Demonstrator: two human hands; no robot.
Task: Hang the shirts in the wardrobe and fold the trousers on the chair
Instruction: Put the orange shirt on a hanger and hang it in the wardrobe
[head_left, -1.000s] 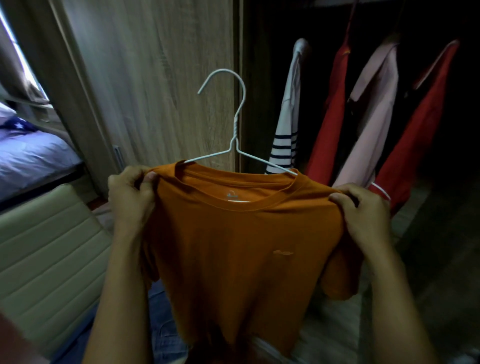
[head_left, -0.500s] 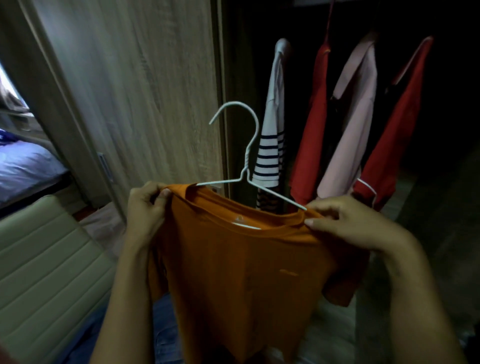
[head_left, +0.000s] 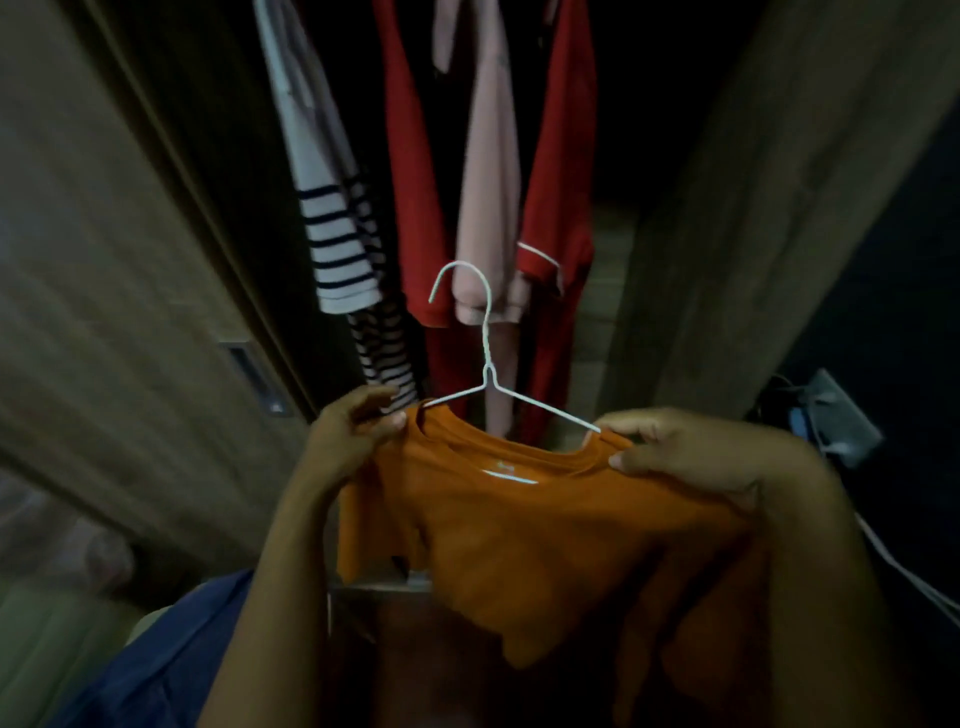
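Note:
An orange T-shirt (head_left: 524, 530) hangs on a white wire hanger (head_left: 485, 358), held up in front of the open wardrobe. My left hand (head_left: 350, 434) pinches the shirt's left shoulder. My right hand (head_left: 675, 452) pinches the right shoulder by the collar, where the hanger's arm enters. The hanger's hook points up and left, free of any rail. Blue trousers (head_left: 171, 654) lie at the lower left, partly hidden by my left arm.
Inside the wardrobe hang a striped top (head_left: 332, 234), red garments (head_left: 410, 171) and a pink one (head_left: 491, 171). A wooden sliding door (head_left: 114, 270) stands on the left, a wooden panel (head_left: 737, 218) on the right. A pale chair edge (head_left: 36, 618) shows at lower left.
The view has swung right and closer to the wardrobe opening. The shirt on its hanger has moved with it, now directly before the hanging clothes. Both hands keep their hold.

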